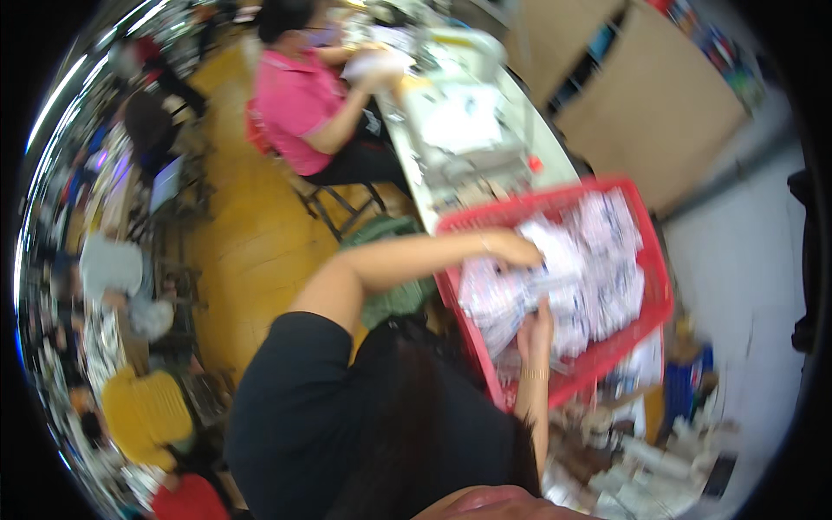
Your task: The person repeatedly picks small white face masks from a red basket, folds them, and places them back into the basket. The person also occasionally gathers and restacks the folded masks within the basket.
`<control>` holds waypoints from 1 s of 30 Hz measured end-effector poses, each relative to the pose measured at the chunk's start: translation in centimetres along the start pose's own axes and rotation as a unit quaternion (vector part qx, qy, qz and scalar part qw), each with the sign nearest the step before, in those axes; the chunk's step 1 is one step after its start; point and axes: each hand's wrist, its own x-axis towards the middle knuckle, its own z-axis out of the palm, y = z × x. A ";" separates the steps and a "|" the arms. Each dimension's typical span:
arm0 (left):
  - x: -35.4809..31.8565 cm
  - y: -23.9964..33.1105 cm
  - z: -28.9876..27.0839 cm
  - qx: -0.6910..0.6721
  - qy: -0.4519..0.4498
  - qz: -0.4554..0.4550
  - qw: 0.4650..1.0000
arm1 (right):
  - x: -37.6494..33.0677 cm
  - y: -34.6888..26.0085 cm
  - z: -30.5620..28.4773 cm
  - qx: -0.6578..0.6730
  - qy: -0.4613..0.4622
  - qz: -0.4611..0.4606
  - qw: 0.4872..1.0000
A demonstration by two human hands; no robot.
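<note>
Two bare hands are positioned inside a red basket (657, 260), which is located at the right, directly beside the near end of a pale worktable (555, 143). The basket contains white bundles (607, 264) with dark and reddish markings, which fill most of its interior; blur prevents identification of their material. The left hand (517, 250) enters over the left rim, its fingers bent downward over the top of the bundles; it cannot be told whether they grip a bundle or only rest on it. The right hand (537, 329) enters from the near side, its fingers extended toward the far side among the near bundles; whether they pinch anything cannot be determined. A bracelet (535, 373) encircles the right wrist. At the far left of the worktable, a co-worker (295, 100) in a pink shirt is seated and handles a white piece (381, 65). A white stack (464, 121) lies on the worktable, with a small red object (535, 163) to its right. A green bag (397, 299) is located to the left of the basket. Brown cardboard panels (654, 108) stand at the far right. A blue container (682, 390) is located near the basket's near-right corner, beyond scattered pale scraps (654, 464).
</note>
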 end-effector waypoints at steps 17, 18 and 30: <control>-0.4 1.0 2.7 -0.168 0.085 0.006 0.982 | -1.0 -2.5 2.8 -0.134 0.116 -0.049 0.983; -0.3 0.9 2.8 -0.180 0.092 0.018 0.979 | -0.9 -2.6 2.8 -0.135 0.114 -0.053 0.983; -0.4 1.9 2.7 -0.398 0.080 -0.049 0.912 | -0.5 -6.9 1.2 -0.468 0.055 -0.123 0.873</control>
